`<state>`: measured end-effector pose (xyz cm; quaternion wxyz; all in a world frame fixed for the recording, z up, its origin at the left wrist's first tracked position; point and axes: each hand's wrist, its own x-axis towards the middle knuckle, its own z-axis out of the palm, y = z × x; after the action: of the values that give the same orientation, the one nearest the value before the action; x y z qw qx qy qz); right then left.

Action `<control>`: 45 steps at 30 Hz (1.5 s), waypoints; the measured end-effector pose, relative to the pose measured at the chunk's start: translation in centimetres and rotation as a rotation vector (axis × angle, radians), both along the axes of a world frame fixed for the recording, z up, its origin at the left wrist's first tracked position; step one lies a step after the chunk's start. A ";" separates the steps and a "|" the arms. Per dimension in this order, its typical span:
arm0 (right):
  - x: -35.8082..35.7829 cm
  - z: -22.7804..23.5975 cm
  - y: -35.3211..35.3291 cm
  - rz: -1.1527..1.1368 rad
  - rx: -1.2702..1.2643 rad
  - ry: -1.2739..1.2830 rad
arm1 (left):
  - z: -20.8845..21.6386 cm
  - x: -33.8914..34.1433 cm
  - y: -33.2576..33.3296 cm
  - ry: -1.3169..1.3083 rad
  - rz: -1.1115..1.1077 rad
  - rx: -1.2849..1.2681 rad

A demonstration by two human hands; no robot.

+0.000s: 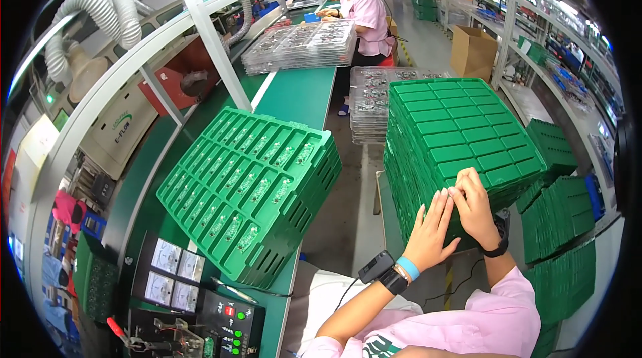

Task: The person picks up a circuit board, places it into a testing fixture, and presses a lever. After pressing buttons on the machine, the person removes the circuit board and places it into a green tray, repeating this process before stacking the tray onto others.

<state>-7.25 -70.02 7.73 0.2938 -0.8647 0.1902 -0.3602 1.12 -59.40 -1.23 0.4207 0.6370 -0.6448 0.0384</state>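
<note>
A tall stack of green plastic trays point(461, 124) stands in front of me to the right; the top one shows flat raised rectangles. At its near edge, my left hand point(431, 232) is open, its fingers stretched out and their tips close to my right hand. My right hand point(475, 207) touches the near edge of the top tray, fingers slightly bent, thumb apart, with nothing visible in it. To the left, a shorter stack of green trays point(247, 170) sits tilted on the green bench; small circuit boards point(259, 191) lie in its top compartments.
A test fixture with a red-handled clamp point(127, 338), a black button box point(231, 321) and panel meters point(175, 271) occupy the near left bench. Clear trays point(301, 43) lie farther along, by a seated co-worker point(366, 17). More green trays point(558, 217) are stacked at right; a cardboard box point(472, 50) stands behind.
</note>
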 end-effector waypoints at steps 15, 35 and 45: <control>-9.8 18.3 -26.1 -0.449 -0.168 -0.975 | 1.7 -0.8 1.5 -0.069 0.041 0.087; 15.8 6.7 -6.0 0.446 1.082 -1.006 | 15.8 -2.5 25.6 1.181 -1.029 -0.931; 32.8 -7.6 0.5 0.119 0.873 -0.375 | 14.4 -1.9 29.6 1.016 -0.996 -1.078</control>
<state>25.55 -69.54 0.13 0.6788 -0.5902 0.2175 -0.3789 -0.75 -29.81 13.14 0.8660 -0.0615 -0.4768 -0.1379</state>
